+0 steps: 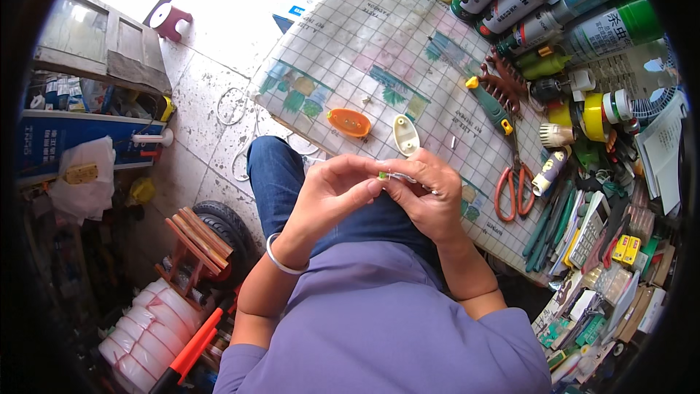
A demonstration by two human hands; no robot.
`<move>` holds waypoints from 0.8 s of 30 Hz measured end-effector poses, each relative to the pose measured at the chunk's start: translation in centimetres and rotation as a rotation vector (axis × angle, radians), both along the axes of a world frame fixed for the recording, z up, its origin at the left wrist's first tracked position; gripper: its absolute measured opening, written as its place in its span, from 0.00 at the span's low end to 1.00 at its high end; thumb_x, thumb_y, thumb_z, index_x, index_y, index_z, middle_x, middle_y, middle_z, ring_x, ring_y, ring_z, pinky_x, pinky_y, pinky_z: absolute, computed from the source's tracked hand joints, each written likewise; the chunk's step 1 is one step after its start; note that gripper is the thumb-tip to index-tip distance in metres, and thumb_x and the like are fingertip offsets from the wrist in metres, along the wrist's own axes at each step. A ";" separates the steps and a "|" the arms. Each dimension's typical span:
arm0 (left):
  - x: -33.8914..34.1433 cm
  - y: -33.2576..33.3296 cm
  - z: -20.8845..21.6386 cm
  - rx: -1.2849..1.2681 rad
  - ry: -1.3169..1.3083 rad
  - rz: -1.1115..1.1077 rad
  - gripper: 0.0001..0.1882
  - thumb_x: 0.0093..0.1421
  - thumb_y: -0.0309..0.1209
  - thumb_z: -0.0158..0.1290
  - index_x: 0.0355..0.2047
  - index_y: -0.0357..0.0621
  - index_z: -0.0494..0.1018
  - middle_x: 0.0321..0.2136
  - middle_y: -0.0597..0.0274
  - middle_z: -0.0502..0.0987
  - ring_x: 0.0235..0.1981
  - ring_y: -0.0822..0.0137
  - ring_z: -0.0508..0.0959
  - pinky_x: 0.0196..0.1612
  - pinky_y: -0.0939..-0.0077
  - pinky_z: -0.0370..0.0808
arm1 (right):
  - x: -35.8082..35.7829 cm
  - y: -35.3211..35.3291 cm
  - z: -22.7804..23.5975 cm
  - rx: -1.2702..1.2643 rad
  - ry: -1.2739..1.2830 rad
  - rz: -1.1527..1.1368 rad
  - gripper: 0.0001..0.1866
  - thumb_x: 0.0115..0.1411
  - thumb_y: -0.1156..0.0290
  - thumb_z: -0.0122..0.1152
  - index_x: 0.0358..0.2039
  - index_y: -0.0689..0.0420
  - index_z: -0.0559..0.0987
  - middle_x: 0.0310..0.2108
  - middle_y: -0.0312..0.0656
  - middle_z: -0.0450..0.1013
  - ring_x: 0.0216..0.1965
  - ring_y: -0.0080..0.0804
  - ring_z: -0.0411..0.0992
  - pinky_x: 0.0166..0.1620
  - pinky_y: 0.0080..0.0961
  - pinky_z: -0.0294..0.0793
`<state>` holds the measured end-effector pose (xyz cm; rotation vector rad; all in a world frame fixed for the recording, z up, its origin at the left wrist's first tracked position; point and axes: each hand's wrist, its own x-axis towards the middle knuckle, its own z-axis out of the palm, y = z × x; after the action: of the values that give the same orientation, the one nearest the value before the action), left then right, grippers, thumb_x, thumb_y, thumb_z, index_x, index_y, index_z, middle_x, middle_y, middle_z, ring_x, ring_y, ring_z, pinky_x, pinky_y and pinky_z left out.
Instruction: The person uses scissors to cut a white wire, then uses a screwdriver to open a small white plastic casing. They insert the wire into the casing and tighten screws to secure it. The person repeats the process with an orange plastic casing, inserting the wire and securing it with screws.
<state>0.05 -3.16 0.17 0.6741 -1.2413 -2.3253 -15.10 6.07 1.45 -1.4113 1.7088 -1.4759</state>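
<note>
Above my lap, my left hand (337, 191) and my right hand (429, 195) meet with the fingertips closed. Between them is a small bright green piece (383, 175), pinched by my left finger and thumb. A thin silvery strip (400, 176) runs from it into my right fingers; its kind is too small to tell. Just beyond, on the table, lie an orange oval shell (348, 123), hollow side up, and a cream oval shell (406, 136) close to my right fingertips. My fingers partly cover both held pieces.
The patterned table cover (328, 51) holds a tiny pale part (367, 100) and a short white stick (453, 142). Orange-handled snips (515, 190), a green-handled screwdriver (490, 108) and spray cans (510, 4) crowd the right. A purple stool (170, 20) stands on the floor.
</note>
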 end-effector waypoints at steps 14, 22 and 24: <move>0.5 -0.3 -1.4 0.492 0.326 -0.035 0.12 0.63 0.31 0.51 0.42 0.33 0.74 0.29 0.59 0.75 0.30 0.70 0.74 0.36 0.76 0.73 | 0.1 0.7 1.3 -0.072 -0.015 0.001 0.10 0.57 0.68 0.64 0.32 0.63 0.82 0.17 0.33 0.67 0.17 0.16 0.59 0.20 0.15 0.56; 0.7 -0.2 -0.3 0.274 0.231 0.057 0.10 0.62 0.27 0.53 0.41 0.33 0.74 0.32 0.56 0.78 0.30 0.71 0.76 0.36 0.78 0.74 | 0.3 0.9 3.2 -0.019 0.103 0.043 0.04 0.51 0.77 0.66 0.27 0.58 0.79 0.18 0.41 0.69 0.17 0.32 0.70 0.22 0.25 0.68; 0.8 -0.1 0.0 0.151 0.184 0.090 0.10 0.62 0.26 0.52 0.41 0.33 0.74 0.32 0.57 0.78 0.30 0.71 0.76 0.36 0.78 0.74 | 0.3 0.9 3.0 -0.016 0.124 0.040 0.04 0.51 0.77 0.66 0.27 0.58 0.79 0.18 0.40 0.69 0.16 0.33 0.70 0.21 0.25 0.68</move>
<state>0.86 -3.30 0.15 0.5378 -0.9433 -2.3624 -14.81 7.00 4.49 -1.5657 1.7346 -1.4100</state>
